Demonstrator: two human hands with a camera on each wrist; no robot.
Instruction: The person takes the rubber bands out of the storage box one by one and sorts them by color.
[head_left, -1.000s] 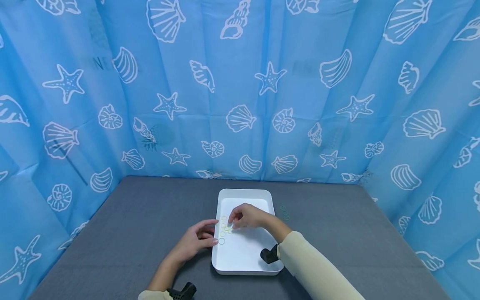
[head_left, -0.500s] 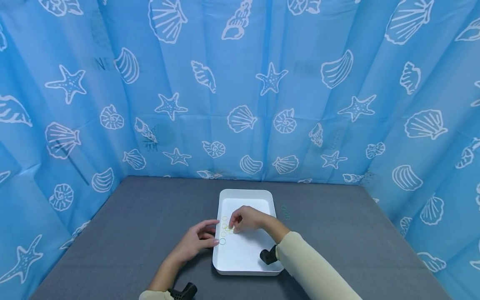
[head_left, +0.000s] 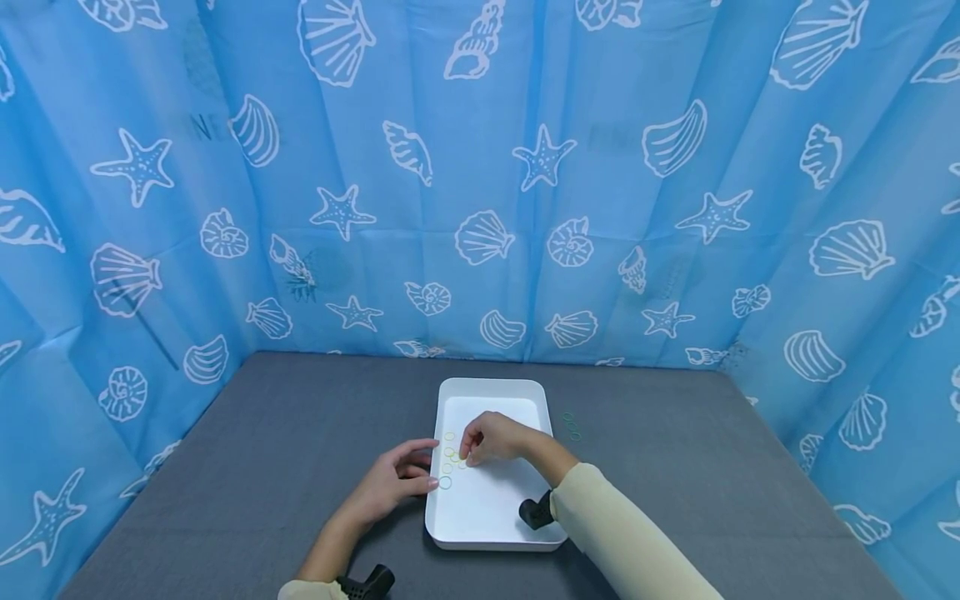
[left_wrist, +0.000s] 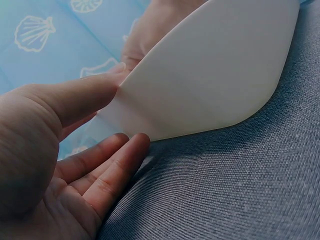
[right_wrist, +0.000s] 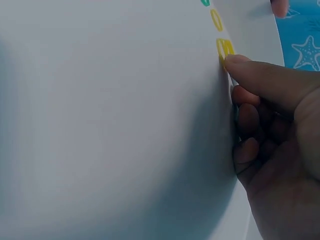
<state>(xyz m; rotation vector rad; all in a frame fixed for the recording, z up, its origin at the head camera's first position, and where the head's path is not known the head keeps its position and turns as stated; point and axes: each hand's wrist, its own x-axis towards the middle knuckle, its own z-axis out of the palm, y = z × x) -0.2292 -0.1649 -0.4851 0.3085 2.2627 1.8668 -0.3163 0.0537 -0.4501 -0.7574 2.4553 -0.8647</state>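
My left hand (head_left: 390, 477) holds the left edge of a shallow white tray (head_left: 498, 512). In the left wrist view, its thumb lies on the rim and its fingertips touch the outer wall (left_wrist: 200, 80) low down. Over the tray's left half, my right hand (head_left: 498, 437) reaches down with curled fingers. Its thumb tip pinches at a yellow rubber band (right_wrist: 227, 46) in the right wrist view; the index fingertip is partly hidden. Several more thin yellow bands (head_left: 447, 452) lie along the tray's left side, with a teal band (head_left: 440, 483) nearest the front.
Several green bands (head_left: 567, 417) lie on the grey tablecloth (head_left: 660, 467) just right of the tray. A blue curtain (head_left: 420, 267) with white shell prints hangs behind the table and along both sides.
My right hand's fingertips have shifted very slightly among the yellow bands. The left hand keeps its place on the tray's edge; the whole view has moved a little.
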